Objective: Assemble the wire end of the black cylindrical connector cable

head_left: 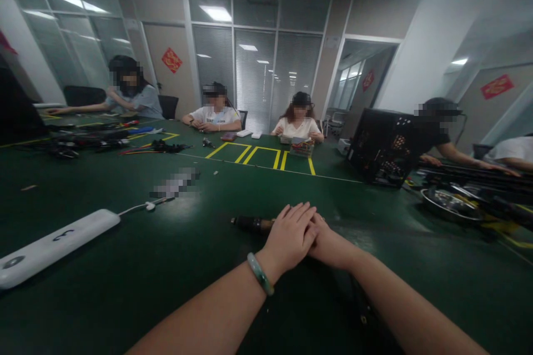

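Observation:
My left hand (291,236) lies across my right hand (328,244) over the green table, its fingers stretched out flat. A green and white bangle (260,274) circles my left wrist. Most of my right hand's fingers are covered, so whether they grip anything is hidden. From the left side of the hands sticks out a black, rod-shaped tool (250,224) with a tan band, lying on the table. Its other end is out of sight beneath the hands, and its exact kind does not show. Below my right forearm is a dark, thin item (363,316), too dim to make out.
A white power strip (62,244) with a white cord lies left, near a blurred-out item (175,182). Loose cables (91,141) pile up farther back. At right stand a black computer case (378,147) and a metal bowl (449,205). Several people sit around the table.

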The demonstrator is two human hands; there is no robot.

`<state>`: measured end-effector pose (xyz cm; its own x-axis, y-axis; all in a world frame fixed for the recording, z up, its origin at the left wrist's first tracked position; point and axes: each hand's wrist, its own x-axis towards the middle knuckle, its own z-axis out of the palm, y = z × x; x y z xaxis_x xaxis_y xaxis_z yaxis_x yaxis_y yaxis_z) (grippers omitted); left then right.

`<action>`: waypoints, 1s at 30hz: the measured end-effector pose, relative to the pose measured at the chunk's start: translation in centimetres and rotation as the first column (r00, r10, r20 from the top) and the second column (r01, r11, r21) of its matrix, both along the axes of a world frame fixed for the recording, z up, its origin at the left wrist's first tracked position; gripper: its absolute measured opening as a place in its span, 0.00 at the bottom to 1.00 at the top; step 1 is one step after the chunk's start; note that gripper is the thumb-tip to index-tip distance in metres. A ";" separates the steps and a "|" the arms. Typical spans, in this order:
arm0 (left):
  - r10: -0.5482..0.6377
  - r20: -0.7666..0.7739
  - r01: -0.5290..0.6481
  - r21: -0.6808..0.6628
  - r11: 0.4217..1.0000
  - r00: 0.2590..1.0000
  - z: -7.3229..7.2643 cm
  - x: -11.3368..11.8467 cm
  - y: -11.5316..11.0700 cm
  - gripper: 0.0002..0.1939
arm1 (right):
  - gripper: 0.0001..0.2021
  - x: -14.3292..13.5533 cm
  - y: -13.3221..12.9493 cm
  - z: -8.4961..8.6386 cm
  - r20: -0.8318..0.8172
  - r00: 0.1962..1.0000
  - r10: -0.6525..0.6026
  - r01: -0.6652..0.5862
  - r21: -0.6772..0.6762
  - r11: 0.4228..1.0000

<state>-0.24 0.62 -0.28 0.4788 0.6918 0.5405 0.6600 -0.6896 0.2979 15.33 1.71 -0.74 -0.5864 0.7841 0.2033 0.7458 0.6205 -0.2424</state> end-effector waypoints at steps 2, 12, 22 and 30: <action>0.001 0.004 -0.001 -0.014 1.000 1.000 -0.1 -0.1 0.2 0.23 | 0.32 1.4 -1.0 1.4 -0.107 0.992 -0.067 0.060 -0.071 0.996; -0.160 -0.171 0.149 -0.075 0.986 0.972 -0.7 0.8 0.1 0.21 | 0.17 8.1 -6.3 3.9 0.062 0.972 -0.229 0.217 -0.622 0.753; -0.121 -0.130 0.108 -0.102 0.989 0.984 -0.3 1.3 -0.2 0.13 | 0.11 7.9 -6.4 4.3 -0.129 0.979 -0.156 -0.010 -0.799 0.601; -0.085 -0.141 0.077 -0.066 0.995 0.986 0.2 1.0 -0.6 0.14 | 0.20 7.9 -4.1 1.8 -0.560 0.669 -0.488 -0.118 -0.729 0.674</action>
<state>0.79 0.03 -0.09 0.6041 0.6769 0.4206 0.6416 -0.7262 0.2472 23.27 -2.36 1.03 -0.3357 0.9277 -0.1633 0.2483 -0.0801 -0.9654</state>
